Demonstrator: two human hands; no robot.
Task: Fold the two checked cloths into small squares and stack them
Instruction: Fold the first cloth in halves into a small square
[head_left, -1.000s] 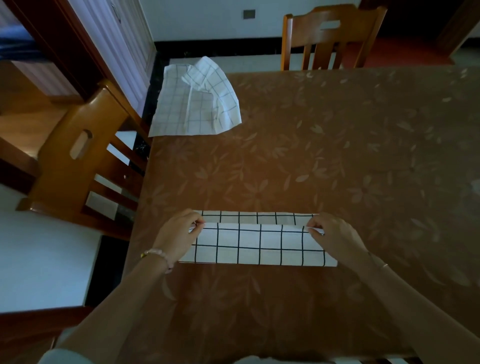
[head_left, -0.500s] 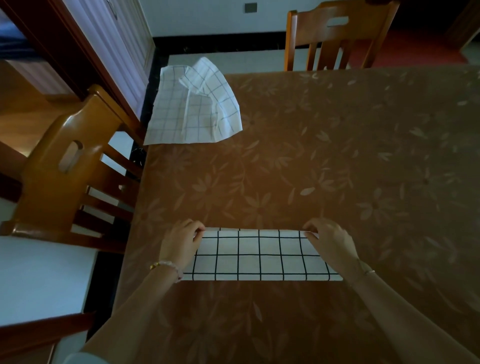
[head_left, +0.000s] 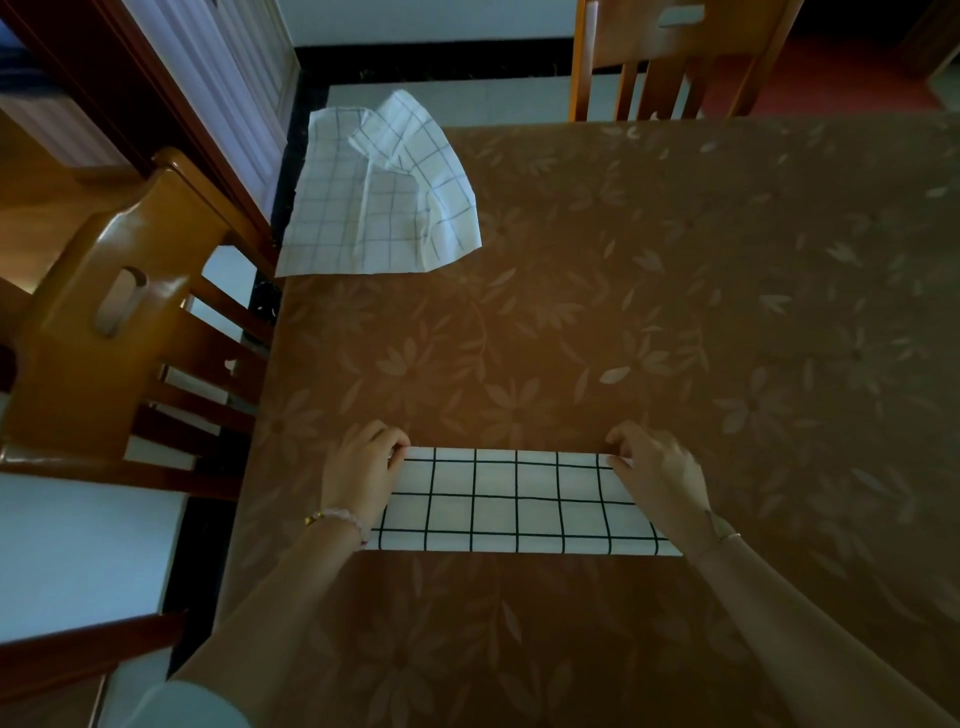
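Wide bare stretch of table (head_left: 675, 312) between folded strip (head_left: 519, 499) and crumpled cloth (head_left: 379, 208) at far-left corner; right half open too. Obstacles: chair (head_left: 78, 364) close beside left edge, second chair (head_left: 670, 62) at far edge, both outside tabletop.

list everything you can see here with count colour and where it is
folded checked cloth: one, white with black grid, a long strip on the near part of the table
loose checked cloth: one, white with a fainter grid, rumpled at the table's far left corner, overhanging the edge
table: one, brown leaf-patterned cover, fills most of the view
chairs: two, orange-brown wood, one at the left side, one at the far side
bracelets: two, one pale and beaded on the left wrist, one thin on the right wrist
left hand: pinches the strip's far left corner
right hand: pinches its far right corner
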